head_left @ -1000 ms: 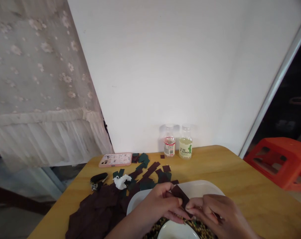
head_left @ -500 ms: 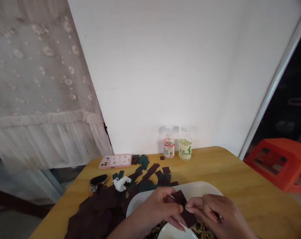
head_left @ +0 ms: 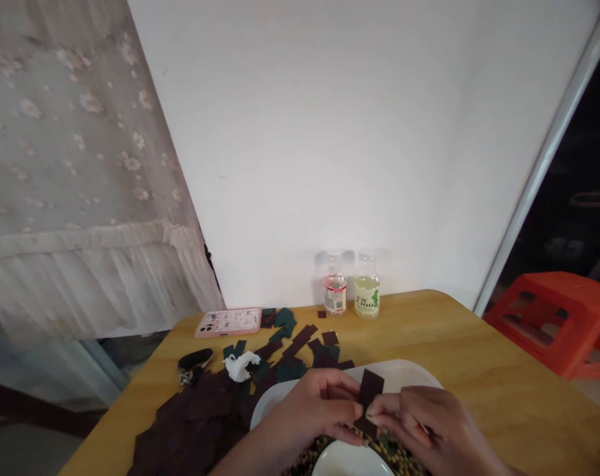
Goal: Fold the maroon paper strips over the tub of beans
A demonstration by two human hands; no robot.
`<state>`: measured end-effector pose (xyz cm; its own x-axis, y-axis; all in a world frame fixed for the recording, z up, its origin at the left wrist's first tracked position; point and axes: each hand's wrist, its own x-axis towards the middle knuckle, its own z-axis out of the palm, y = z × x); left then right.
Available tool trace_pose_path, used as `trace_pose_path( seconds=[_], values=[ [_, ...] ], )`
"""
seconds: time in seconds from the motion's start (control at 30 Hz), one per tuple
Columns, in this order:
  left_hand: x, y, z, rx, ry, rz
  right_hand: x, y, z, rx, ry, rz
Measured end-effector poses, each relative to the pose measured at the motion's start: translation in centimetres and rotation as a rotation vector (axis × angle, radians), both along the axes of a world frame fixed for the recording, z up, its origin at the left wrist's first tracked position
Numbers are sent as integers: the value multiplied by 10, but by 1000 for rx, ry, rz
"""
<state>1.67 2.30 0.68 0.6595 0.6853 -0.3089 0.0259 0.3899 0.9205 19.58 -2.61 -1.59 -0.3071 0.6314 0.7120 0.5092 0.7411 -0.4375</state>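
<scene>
A small dark brown piece (head_left: 372,387) is pinched between both hands above a white tray (head_left: 404,373). My left hand (head_left: 324,406) grips its left side with thumb and fingers. The fingertips of my right hand (head_left: 419,416) press on its right edge, close to my left thumb. Beneath the hands, many small yellowish and dark bead-like bits (head_left: 304,456) lie in the tray around a white bowl (head_left: 349,461), cut off by the bottom of the view.
Dark brown pieces (head_left: 191,416) are heaped left of the tray, green ones (head_left: 285,320) behind. Nearby lie crumpled white tissue (head_left: 240,365), a black object (head_left: 195,358) and a pink-cased phone (head_left: 230,322). Two bottles (head_left: 336,291) stand by the wall; a red stool (head_left: 558,324) is right.
The brown piece has turned more upright between the fingers, its upper end now standing above them. Both hands stay close together over the tray.
</scene>
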Motion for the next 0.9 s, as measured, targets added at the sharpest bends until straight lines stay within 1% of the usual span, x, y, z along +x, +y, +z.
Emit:
trace_pose_path(
  seconds=[0.1, 0.17, 0.27, 0.33, 0.4, 0.57, 0.63, 0.77, 0.83, 0.9],
  values=[
    [0, 1, -1, 12, 35, -10, 2, 2, -3, 50, -74, -1],
    [-1, 1, -2, 14, 42, -11, 3, 2, -5, 69, -113, -35],
    [-1, 1, -5, 13, 28, -23, 6, 2, -8, 86, -95, -96],
    [-1, 1, -6, 16, 33, -19, 6, 2, -8, 106, -82, -113],
    [-1, 1, -6, 10, 40, 0, 5, 1, -6, 117, -90, -95],
    [0, 3, -6, -8, 21, 16, -1, -2, 2, 95, -198, 19],
    [0, 2, -5, 1, 22, 16, 0, -2, 2, 108, -207, 8],
    [0, 1, -2, 20, 28, -18, 5, 0, -5, 127, -108, -106],
    [0, 1, -2, 23, 31, -21, 7, 2, -8, 107, -94, -107],
    [0, 2, -3, 19, 25, -2, 6, 3, -7, 95, -109, -71]
  ],
)
